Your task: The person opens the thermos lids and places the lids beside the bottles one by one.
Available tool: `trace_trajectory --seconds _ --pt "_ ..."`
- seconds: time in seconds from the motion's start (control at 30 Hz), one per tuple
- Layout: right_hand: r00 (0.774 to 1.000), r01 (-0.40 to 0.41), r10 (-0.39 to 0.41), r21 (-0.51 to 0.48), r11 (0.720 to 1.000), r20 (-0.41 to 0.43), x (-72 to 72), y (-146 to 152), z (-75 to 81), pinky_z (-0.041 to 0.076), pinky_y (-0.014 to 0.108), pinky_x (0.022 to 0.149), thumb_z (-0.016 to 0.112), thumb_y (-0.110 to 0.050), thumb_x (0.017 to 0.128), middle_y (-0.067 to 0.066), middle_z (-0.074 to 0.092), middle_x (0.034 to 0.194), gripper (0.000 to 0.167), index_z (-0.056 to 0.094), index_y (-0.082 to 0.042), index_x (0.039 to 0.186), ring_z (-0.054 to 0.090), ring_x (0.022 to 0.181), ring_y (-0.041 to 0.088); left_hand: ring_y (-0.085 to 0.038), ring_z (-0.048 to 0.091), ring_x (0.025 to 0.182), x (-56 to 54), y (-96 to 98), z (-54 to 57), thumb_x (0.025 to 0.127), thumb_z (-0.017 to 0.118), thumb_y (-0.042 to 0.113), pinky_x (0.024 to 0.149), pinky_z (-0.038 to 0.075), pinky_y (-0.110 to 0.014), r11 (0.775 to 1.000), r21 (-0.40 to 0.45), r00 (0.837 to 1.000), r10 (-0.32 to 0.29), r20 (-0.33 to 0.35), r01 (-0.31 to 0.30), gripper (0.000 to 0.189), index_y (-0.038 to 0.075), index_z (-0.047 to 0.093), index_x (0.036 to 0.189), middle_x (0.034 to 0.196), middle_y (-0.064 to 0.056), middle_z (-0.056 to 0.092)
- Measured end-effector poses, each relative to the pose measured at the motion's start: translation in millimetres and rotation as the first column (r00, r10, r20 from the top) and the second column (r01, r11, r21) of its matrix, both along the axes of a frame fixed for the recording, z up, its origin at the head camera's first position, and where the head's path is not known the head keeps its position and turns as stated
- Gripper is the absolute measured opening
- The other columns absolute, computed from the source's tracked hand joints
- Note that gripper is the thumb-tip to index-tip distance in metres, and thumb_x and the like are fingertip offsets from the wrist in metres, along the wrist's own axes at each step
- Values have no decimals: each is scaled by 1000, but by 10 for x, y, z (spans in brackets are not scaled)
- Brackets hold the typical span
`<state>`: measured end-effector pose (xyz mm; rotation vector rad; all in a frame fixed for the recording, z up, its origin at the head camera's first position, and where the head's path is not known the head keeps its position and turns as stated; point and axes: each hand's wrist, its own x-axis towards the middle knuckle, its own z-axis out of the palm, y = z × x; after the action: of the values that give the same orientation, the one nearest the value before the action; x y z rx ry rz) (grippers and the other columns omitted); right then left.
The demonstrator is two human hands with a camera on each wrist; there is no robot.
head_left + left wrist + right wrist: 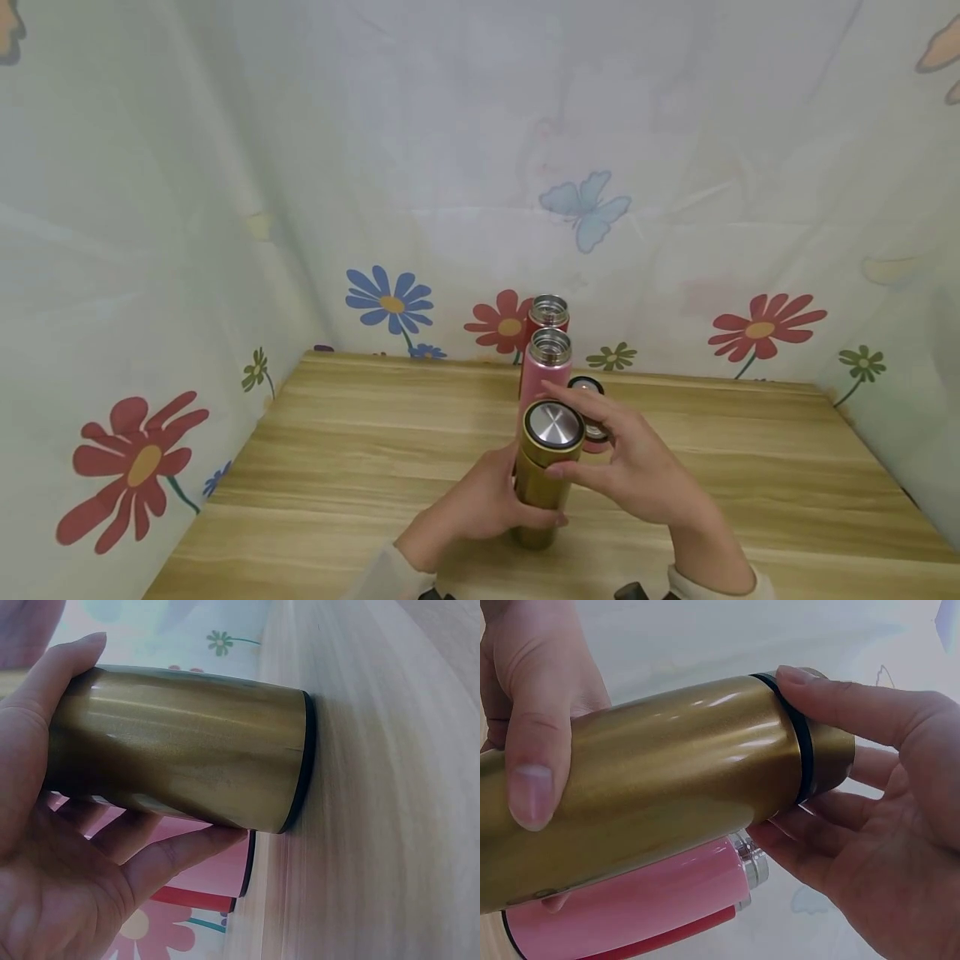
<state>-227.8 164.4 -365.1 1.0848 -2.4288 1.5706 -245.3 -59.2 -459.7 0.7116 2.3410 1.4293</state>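
Observation:
A gold vacuum flask (542,487) stands upright near the front of the wooden table, its dark base at the tabletop in the left wrist view. My left hand (480,498) grips its body, thumb across the near side. The flask's lid (555,425), silver on top with a black rim, is on. My right hand (900,795) holds this lid between thumb and fingers, with a black ring (799,742) just below. Behind stands a pink flask (542,379) without its lid, its steel mouth showing. Farther back, a red flask (563,323) is also uncapped and mostly hidden.
Two loose lids lie right of the pink flask: a farther lid (587,384) and a nearer lid (596,433), partly behind my right hand. The wooden table (375,433) is bordered by a pale curtain (465,167) printed with flowers and a butterfly.

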Motion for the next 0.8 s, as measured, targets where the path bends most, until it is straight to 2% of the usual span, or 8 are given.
trace_trajectory --seconds 0.17,0.3,0.4,0.5,0.67,0.8 --pt "998 -43 43 9 999 46 -5 18 5 55 31 97 82 -17 88 3 59 146 79 45 -22 157 62 124 16 -3 64 110 4 1 6 81 87 47 105 52 -35 1000 -3 1000 1 6 -1 69 41 47 138 128 18 65" --pt "1000 -17 17 5 1000 25 -4 15 4 56 32 93 84 -16 87 4 57 146 82 43 -20 158 63 122 16 -3 65 110 11 0 13 81 87 48 104 52 -34 1000 -4 1000 5 4 -5 68 42 48 137 127 18 65" --pt "996 69 -67 22 997 -50 8 -4 10 56 30 93 88 -20 84 3 59 141 84 45 -21 156 62 119 14 -3 65 109 14 3 17 80 87 50 103 53 -33 1000 -7 1000 11 -3 -11 69 42 49 136 126 18 66" --pt "980 175 -170 47 983 -105 44 -38 33 55 27 94 91 -28 80 0 62 135 85 49 -21 153 62 117 12 -4 66 109 13 6 23 80 87 51 102 53 -32 1000 -5 1000 13 -9 -13 71 42 48 138 127 18 66" --pt "947 304 -290 94 948 -138 138 -139 91 60 28 82 91 -41 77 -3 62 130 83 54 -21 149 62 114 13 -4 65 110 21 3 32 80 87 51 101 54 -30 1000 -1 1000 6 -10 -6 77 43 43 144 130 17 65" --pt "906 409 -384 140 902 -177 206 -252 128 62 28 76 92 -48 74 -1 62 126 82 59 -21 144 63 112 16 -4 65 112 34 -2 42 81 86 50 104 53 -33 1000 0 1000 3 -9 -3 79 44 41 147 133 17 63"
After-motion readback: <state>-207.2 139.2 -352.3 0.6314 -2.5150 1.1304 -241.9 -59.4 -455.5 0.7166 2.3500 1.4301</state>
